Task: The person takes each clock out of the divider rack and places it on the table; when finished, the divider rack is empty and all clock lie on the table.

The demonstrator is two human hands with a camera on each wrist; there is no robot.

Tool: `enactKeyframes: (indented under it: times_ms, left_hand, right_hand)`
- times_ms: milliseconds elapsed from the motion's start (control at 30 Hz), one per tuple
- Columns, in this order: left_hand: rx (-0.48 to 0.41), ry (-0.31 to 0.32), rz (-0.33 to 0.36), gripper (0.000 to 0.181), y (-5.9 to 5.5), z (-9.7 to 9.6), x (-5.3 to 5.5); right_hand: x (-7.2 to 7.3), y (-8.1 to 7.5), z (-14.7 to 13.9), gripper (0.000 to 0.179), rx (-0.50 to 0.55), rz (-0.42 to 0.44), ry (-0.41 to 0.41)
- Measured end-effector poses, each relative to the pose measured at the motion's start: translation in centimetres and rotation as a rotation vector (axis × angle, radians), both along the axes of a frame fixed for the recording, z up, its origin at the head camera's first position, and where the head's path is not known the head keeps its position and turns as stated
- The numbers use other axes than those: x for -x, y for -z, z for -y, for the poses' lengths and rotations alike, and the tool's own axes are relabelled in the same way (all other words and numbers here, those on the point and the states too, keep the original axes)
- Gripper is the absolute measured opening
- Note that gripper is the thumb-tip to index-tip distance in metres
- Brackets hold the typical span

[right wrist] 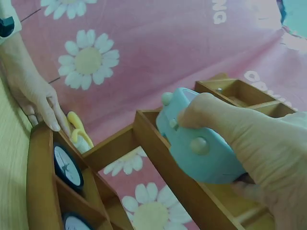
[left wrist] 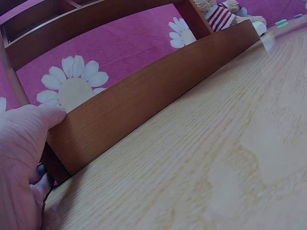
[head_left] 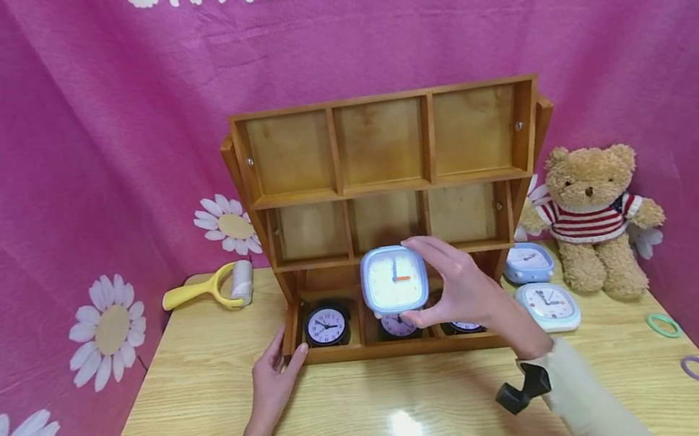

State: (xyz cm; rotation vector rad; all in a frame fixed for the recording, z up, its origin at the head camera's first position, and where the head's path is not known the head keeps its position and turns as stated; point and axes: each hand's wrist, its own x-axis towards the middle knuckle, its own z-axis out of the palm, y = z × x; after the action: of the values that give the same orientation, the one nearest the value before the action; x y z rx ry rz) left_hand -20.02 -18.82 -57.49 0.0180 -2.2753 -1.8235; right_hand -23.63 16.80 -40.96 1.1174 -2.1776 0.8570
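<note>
In the head view my right hand [head_left: 463,291] grips a light-blue square alarm clock [head_left: 395,278] by its right side, in front of a wooden shelf rack [head_left: 389,188]. The right wrist view shows small round feet on the clock's casing [right wrist: 196,143]. My left hand [head_left: 275,380] holds the rack's lower left front corner, thumb on the front board [left wrist: 144,96]. In the bottom row stand a round black clock [head_left: 326,326] on the left, a second black clock [head_left: 400,325] partly behind the blue one, and a third [head_left: 465,326] partly hidden by my right hand.
Right of the rack lie a blue clock [head_left: 528,263] and a white-blue clock [head_left: 549,305], beside a teddy bear [head_left: 592,224]. Green [head_left: 663,325] and purple rings [head_left: 697,368] lie at the right edge. A yellow-handled lint roller [head_left: 201,291] lies back left.
</note>
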Motion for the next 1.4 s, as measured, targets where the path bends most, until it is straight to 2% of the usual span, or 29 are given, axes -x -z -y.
enactKeyframes:
  times_ms: [200,267,433,600,867,1067,1233,1400]
  left_hand:
    - [0.012,-0.002,0.004,0.065,0.0,-0.1,-0.1]
    - [0.02,-0.004,0.005,0.065,0.0,-0.1,-0.2]
    - [0.035,-0.01,0.007,0.066,0.0,-0.1,-0.1]
    - [0.043,-0.011,-0.007,0.066,-0.1,-0.2,0.0]
    - [0.031,-0.004,0.026,0.067,-0.2,-0.3,-0.1]
    - [0.031,-0.002,0.021,0.067,-0.2,0.0,-0.1]
    - [0.038,0.0,0.022,0.068,-0.2,0.1,-0.1]
    - [0.023,-0.001,0.023,0.067,-0.2,0.0,-0.2]
  right_hand:
    - [-2.3,1.4,-3.0,0.095,-0.003,0.042,0.081]
    - [-3.0,1.9,-4.0,0.097,-0.007,0.081,0.103]
    - [-4.7,3.4,-6.2,0.099,-0.012,0.161,0.12]
    - [-6.4,4.8,-8.4,0.097,-0.006,0.184,0.142]
    - [-9.1,6.5,-12.3,0.098,0.036,0.317,0.198]
    - [-10.5,7.9,-15.1,0.095,0.041,0.397,0.232]
    - [-11.3,9.0,-17.3,0.091,0.057,0.458,0.213]
    - [-11.5,10.9,-19.6,0.088,0.072,0.511,0.191]
